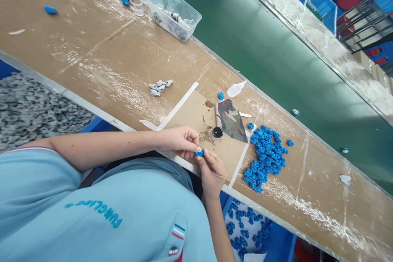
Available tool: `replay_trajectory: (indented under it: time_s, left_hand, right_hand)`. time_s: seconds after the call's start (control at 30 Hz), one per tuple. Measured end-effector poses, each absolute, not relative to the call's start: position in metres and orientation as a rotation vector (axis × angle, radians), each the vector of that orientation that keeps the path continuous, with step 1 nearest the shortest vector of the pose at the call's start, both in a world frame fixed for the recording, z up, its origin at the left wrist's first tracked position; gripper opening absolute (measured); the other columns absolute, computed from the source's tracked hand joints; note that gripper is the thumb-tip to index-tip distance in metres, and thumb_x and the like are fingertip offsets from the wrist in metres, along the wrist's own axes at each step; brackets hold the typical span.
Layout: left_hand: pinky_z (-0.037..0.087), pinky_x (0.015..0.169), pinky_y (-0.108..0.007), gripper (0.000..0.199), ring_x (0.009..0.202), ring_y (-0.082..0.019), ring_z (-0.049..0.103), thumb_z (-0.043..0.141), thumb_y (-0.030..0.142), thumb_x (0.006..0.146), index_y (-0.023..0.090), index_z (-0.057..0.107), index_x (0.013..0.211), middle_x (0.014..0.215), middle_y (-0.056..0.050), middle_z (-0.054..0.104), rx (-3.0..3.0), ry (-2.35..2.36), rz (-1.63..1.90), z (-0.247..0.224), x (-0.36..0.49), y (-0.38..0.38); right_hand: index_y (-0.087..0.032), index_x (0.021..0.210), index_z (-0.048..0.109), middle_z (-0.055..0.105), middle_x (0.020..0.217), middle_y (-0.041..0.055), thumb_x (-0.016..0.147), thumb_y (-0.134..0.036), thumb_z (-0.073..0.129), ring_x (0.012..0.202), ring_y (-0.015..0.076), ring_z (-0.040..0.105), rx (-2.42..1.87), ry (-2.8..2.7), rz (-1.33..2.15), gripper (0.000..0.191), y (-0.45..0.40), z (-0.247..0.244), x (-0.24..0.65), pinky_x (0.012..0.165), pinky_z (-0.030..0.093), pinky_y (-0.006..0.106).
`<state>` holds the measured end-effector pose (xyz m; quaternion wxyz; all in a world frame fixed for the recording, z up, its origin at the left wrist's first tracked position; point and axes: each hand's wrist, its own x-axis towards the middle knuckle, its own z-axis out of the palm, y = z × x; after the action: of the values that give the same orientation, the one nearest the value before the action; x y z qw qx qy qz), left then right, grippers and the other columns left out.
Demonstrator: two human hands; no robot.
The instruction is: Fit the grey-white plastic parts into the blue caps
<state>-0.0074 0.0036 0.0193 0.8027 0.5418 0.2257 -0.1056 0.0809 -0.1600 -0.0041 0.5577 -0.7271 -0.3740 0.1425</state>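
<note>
Both hands meet over the front edge of the workbench. My left hand (186,141) pinches the pale end of a small blue plastic piece (199,152). My right hand (213,170) grips the blue side of that same piece between thumb and fingers. Just beyond them stands a small jar with a black round top (217,132), on a stained cardboard sheet (184,110). A camouflage-patterned cloth (230,118) lies behind the jar. To the right is a heap of similar blue pieces (267,155). Several small grey-white parts (160,87) form a group to the left.
A clear plastic tub (173,12) with mixed parts stands at the bench's far edge. Beyond runs a green conveyor belt (245,28) carrying a few pieces. Below the bench sit a bin of grey parts (33,106) and a blue bin (281,237) with blue pieces.
</note>
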Motion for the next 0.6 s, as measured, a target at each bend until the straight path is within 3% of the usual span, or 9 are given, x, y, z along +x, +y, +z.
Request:
replay_trajectory:
  time_s: [0.27, 0.47, 0.6]
  left_hand:
    - [0.04, 0.04, -0.017, 0.037, 0.041, -0.008, 0.054, 0.074, 0.045, 0.065, 0.013, 0.055, 0.067, 0.051, 0.0, 0.061, 1.168, 0.469, -0.22, 0.017, -0.007, 0.004]
    - [0.044, 0.047, -0.019, 0.038, 0.046, -0.009, 0.057, 0.073, 0.045, 0.067, 0.014, 0.056, 0.077, 0.053, 0.001, 0.062, 1.159, 0.45, -0.243, 0.029, -0.013, 0.01]
    - [0.047, 0.053, -0.023, 0.033, 0.055, -0.012, 0.06, 0.074, 0.041, 0.068, 0.013, 0.061, 0.08, 0.061, -0.001, 0.064, 1.31, 0.498, -0.091, 0.047, -0.003, 0.046]
  right_hand:
    - [-0.023, 0.092, 0.073, 0.073, 0.088, 0.0052, 0.075, -0.032, 0.07, 0.079, 0.017, 0.068, -1.758, -0.865, 0.363, 0.02, -0.163, -0.013, 0.083, 0.073, 0.058, 0.032]
    - [-0.022, 0.104, 0.069, 0.07, 0.096, 0.0067, 0.08, -0.035, 0.065, 0.086, 0.0167, 0.067, -1.755, -0.955, 0.357, 0.027, -0.159, -0.003, 0.08, 0.077, 0.057, 0.031]
    - [-0.02, 0.112, 0.064, 0.07, 0.101, 0.0085, 0.081, -0.033, 0.064, 0.09, 0.0174, 0.066, -1.926, -1.08, 0.118, 0.033, -0.172, 0.014, 0.115, 0.082, 0.054, 0.033]
